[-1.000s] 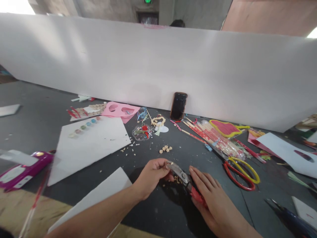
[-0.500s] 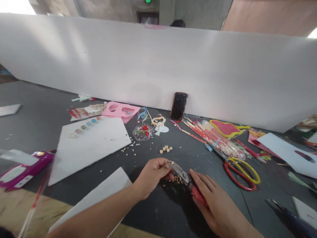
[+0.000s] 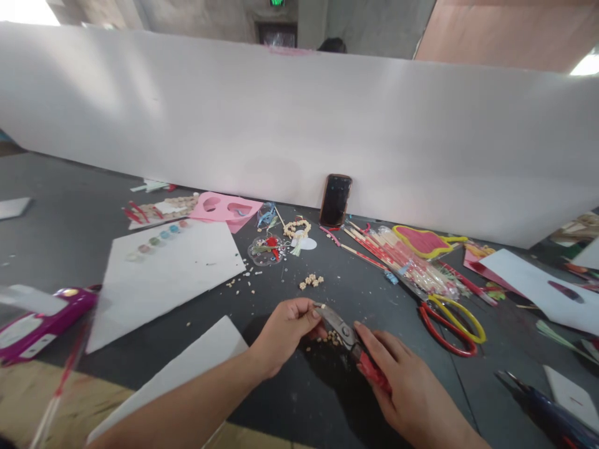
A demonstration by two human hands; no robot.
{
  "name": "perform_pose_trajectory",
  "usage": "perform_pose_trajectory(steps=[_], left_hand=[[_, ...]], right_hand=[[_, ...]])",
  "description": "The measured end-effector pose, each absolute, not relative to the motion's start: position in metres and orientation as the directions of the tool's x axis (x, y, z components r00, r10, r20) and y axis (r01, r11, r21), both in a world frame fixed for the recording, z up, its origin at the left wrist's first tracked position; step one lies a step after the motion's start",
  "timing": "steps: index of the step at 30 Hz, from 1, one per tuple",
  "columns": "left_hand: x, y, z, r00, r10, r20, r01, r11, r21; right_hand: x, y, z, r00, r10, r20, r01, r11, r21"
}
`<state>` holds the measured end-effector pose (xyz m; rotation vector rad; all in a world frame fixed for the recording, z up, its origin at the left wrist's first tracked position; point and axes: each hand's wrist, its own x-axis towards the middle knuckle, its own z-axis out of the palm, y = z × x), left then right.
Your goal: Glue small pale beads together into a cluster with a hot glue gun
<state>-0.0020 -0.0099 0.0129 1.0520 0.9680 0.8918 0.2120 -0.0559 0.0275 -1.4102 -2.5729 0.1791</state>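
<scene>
**Work in hand:** pliers (image 3: 339, 330) held just above loose beads (image 3: 333, 338) on the dark mat (image 3: 290, 405).

**Left hand** (image 3: 283, 337): closed on the pliers' metal head.

**Right hand** (image 3: 402, 399): against the red handle (image 3: 372, 372), fingers extended; whether it grips cannot be told.

**Jaws:** their tips are small in view, so a held bead cannot be confirmed.

**Next:** a squeeze would call for the right fingers to wrap the handle.

**Change from earlier frame:** those fingers sit slightly higher. A bead cluster (image 3: 311, 282) lies beyond the pliers.
</scene>
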Motion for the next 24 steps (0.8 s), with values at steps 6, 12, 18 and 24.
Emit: perform_pose_trajectory(steps=[6,12,18,24], left_hand=[[-0.0014,-0.0071,0.0136,0.309,0.932,-0.191,-0.199,0.26,0.945],[-0.0011,-0.0071,0.0129,0.304,0.937,-0.173,-0.227,0.247,0.942],[-0.0012,-0.0086,0.0135,0.312,0.93,-0.193,-0.234,0.273,0.933],[-0.0008,-0.0083,0.0116,0.365,0.911,-0.193,-0.281,0.305,0.91]], right_hand=[[0.2107,-0.0526,0.0227,-0.516,0.838,0.178,0.823,0.542,-0.167],[0.2106,-0.0518,0.0233,-0.517,0.838,0.173,0.83,0.54,-0.138],[0.213,-0.0522,0.0248,-0.565,0.809,0.16,0.814,0.578,-0.05],[0.2136,-0.052,0.0267,-0.576,0.799,0.171,0.807,0.59,-0.039]])
